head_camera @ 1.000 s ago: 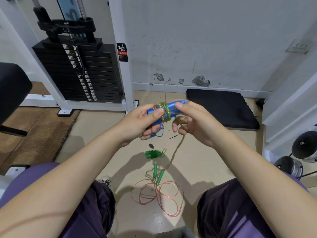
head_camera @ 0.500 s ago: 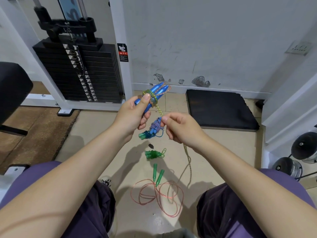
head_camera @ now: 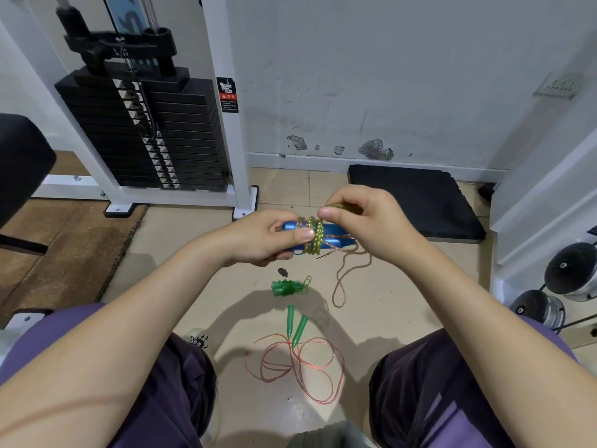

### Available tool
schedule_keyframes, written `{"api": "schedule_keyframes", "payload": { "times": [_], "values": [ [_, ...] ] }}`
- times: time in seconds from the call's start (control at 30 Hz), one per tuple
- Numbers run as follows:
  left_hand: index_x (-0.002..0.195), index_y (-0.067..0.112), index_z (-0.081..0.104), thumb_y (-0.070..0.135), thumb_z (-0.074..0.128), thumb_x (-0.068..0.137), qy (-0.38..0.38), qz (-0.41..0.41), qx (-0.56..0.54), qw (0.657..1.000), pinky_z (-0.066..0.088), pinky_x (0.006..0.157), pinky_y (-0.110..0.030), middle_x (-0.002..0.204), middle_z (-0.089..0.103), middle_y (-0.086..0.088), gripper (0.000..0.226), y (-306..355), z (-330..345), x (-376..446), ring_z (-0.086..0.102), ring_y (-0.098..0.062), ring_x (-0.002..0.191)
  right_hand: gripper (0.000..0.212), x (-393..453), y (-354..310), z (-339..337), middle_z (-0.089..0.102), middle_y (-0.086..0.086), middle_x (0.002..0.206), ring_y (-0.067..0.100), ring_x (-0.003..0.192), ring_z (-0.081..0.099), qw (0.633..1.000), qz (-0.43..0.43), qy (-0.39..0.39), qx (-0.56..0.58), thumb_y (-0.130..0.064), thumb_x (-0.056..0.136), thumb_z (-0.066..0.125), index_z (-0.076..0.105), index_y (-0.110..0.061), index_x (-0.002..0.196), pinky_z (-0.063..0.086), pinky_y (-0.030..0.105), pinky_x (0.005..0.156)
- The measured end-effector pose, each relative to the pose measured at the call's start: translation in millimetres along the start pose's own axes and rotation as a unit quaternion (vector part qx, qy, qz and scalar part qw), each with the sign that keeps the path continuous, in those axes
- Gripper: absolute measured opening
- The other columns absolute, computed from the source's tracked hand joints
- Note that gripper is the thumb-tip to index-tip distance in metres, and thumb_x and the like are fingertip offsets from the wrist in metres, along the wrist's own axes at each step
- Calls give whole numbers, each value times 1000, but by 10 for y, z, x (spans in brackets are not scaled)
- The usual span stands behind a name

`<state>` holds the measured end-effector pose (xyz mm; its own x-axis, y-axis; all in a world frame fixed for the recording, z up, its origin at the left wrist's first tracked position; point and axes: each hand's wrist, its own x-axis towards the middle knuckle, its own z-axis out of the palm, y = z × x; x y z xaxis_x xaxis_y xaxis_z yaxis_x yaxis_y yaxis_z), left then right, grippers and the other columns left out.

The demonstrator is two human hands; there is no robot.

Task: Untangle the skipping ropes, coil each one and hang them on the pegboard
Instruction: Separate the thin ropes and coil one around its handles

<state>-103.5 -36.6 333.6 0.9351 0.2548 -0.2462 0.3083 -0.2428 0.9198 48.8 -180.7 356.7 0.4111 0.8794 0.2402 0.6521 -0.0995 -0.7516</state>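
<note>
weight stack [head_camera: 142, 130]: left of the floor, against the wall, apart from the work.
floor [head_camera: 387, 302]: carries a pink rope [head_camera: 297, 367] with green handles [head_camera: 295, 324], loose and uncoiled, and a small green bundle [head_camera: 286, 287].
left hand [head_camera: 265, 236]: grip closed around the blue handles [head_camera: 332, 239].
right hand [head_camera: 365, 218]: pinches the yellow-green rope [head_camera: 315, 234] at its wraps on the handles; its tail hangs below.
step: probably winding this rope onto its handles.
next: likely needs the slack fed round evenly and kept taut.
hidden: pegboard out of view; rope end under the fingers unclear.
</note>
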Motion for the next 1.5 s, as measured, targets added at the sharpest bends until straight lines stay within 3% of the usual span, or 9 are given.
{"api": "schedule_keyframes", "payload": {
  "times": [0.27, 0.4, 0.6, 0.8, 0.9, 1.13, 1.2, 1.37, 1.5],
  "values": [
    [69, 35, 58, 36, 58, 99, -37, 42, 70, 996, 35, 41, -21, 59, 54, -1, 30, 15, 37, -21, 43, -9, 42, 18, 2, 95, 64, 59, 10, 69, 9, 61, 48, 995, 77, -52, 26, -28, 83, 76, 66, -13, 83, 43, 28, 61],
    [75, 27, 57, 37, 58, 99, -49, 45, 70, 995, 37, 41, -22, 60, 56, -3, 26, 1, 26, -29, 47, -8, 43, 26, -13, 80, 61, 50, 7, 74, 12, 66, 43, 994, 68, -61, 66, -19, 82, 77, 55, -8, 88, 40, 28, 63],
    [81, 20, 55, 33, 54, 101, -56, 78, 0, 995, 38, 45, -27, 65, 57, -12, 23, 2, 20, -34, 42, -17, 47, 22, -5, 79, 58, 60, 6, 81, 12, 73, 52, 985, 96, -64, 125, -27, 87, 72, 65, -5, 90, 43, 28, 69],
    [101, 13, 61, 39, 54, 98, -16, 100, -97, 990, 37, 43, -25, 65, 57, -9, 27, 29, 36, -6, 41, -16, 44, 30, 12, 88, 58, 65, 7, 87, 19, 72, 62, 887, 174, -114, 412, -35, 90, 61, 63, -8, 104, 51, 29, 63],
    [102, 10, 58, 43, 55, 98, 47, 95, -142, 984, 36, 42, -23, 63, 58, -6, 33, 32, 25, 18, 42, -15, 42, 38, 13, 101, 91, 63, 9, 99, 19, 66, 56, 860, 176, -120, 463, -41, 87, 62, 65, -14, 114, 44, 26, 61],
    [98, 7, 57, 39, 48, 103, 216, 88, -152, 960, 32, 38, -22, 61, 58, -7, 33, 17, -3, 70, 39, -14, 39, 26, -27, 130, 250, 52, 3, 66, 12, 45, 36, 915, 173, -100, 351, -8, 92, 64, 61, -13, 118, 27, 20, 46],
    [96, 8, 58, 40, 50, 102, 257, 79, -135, 954, 32, 38, -22, 61, 58, -8, 33, 2, -3, 75, 39, -15, 39, 12, -39, 121, 290, 49, -2, 56, 9, 44, 34, 942, 173, -87, 274, -12, 96, 61, 65, -6, 106, 28, 18, 42],
    [89, 13, 60, 40, 55, 100, 313, 49, -96, 944, 32, 38, -20, 62, 60, -8, 30, -15, 15, 97, 42, -15, 40, 19, -102, 73, 376, 50, -7, 44, 7, 37, 36, 979, 143, -91, 115, -21, 95, 62, 61, -9, 80, 31, 16, 40],
    [85, 17, 59, 41, 56, 99, 328, 32, -95, 939, 32, 39, -21, 59, 60, -5, 28, -41, -40, 97, 41, -14, 40, 22, -130, 38, 374, 52, -1, 56, 11, 52, 42, 992, 85, -86, 22, -28, 94, 64, 63, -12, 79, 35, 26, 55]
  ]
}}
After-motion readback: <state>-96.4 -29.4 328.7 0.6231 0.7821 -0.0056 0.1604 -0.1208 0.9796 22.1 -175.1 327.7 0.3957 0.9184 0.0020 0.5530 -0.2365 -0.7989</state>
